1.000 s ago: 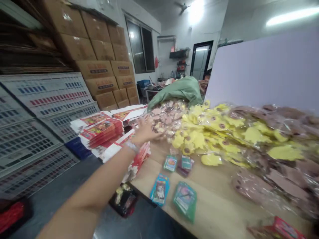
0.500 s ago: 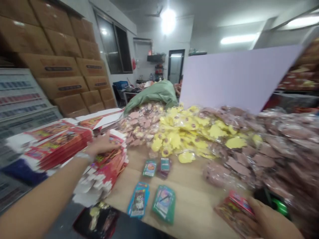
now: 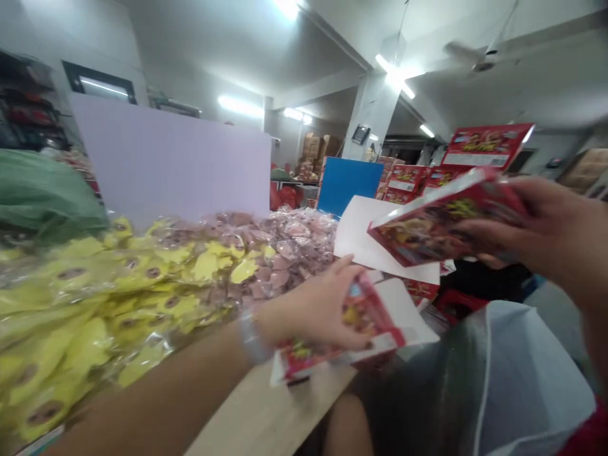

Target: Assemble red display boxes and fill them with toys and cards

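Note:
My left hand (image 3: 323, 310), with a clear band at the wrist, grips a red printed carton (image 3: 368, 313) low over the table edge. Its white inner flap (image 3: 411, 307) sticks out to the right. Higher up on the right, my right hand (image 3: 546, 221) is closed round a second red printed carton (image 3: 422, 231), held tilted with the thumb across its front. Motion blurs both cartons somewhat, and their contents do not show. Left of my left hand lies a heap of yellow cut-out pieces in clear bags (image 3: 156, 278), with pinkish bagged pieces (image 3: 285, 253) beyond.
A pale purple panel (image 3: 180, 158) stands behind the heap, and a blue panel (image 3: 349, 183) farther right. More red cartons (image 3: 484, 149) are stacked at the back right. A white sack (image 3: 527, 367) stands at the lower right, and a green sack (image 3: 42, 190) lies far left.
The view has swung right. My left hand has left the flat carton stack and now holds a carton. My right hand, earlier low with a red packet, is now raised with a carton.

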Motion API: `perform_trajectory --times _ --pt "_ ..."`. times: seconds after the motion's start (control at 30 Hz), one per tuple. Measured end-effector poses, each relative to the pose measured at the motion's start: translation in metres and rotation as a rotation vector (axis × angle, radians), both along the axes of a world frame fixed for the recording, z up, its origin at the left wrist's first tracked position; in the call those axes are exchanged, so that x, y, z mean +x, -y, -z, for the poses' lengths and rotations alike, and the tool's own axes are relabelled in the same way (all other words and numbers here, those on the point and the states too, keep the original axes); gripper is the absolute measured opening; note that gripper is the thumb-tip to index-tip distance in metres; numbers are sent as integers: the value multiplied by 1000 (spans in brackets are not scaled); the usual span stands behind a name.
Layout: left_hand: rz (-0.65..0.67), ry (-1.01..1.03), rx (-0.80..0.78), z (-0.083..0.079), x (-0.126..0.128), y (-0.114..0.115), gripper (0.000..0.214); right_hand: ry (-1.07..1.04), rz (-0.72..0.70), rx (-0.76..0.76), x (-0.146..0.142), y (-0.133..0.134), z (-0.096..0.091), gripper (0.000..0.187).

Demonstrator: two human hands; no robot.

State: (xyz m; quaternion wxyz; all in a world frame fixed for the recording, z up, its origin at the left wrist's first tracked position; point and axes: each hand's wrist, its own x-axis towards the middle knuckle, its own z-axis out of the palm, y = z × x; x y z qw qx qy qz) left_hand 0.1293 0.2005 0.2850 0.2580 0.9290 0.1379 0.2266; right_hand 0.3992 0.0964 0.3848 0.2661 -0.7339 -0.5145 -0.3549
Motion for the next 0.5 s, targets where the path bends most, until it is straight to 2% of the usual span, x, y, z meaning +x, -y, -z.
perform_trajectory --times 0.07,0.1,0.17,0.33,0.5 --pt "81 -55 -8 -3 59 -18 88 75 25 -236 23 -38 -29 57" --pt "101 -79 -30 -3 77 -26 87 86 25 -341 28 -60 -36 56" --pt "118 -93 -67 1 97 -39 81 93 -3 -451 28 -101 -38 55" --pt "153 -63 -32 9 103 -55 82 109 -107 -510 22 -174 -15 58" --pt "190 -86 -6 8 108 -62 92 236 -173 -472 43 -218 2 61"
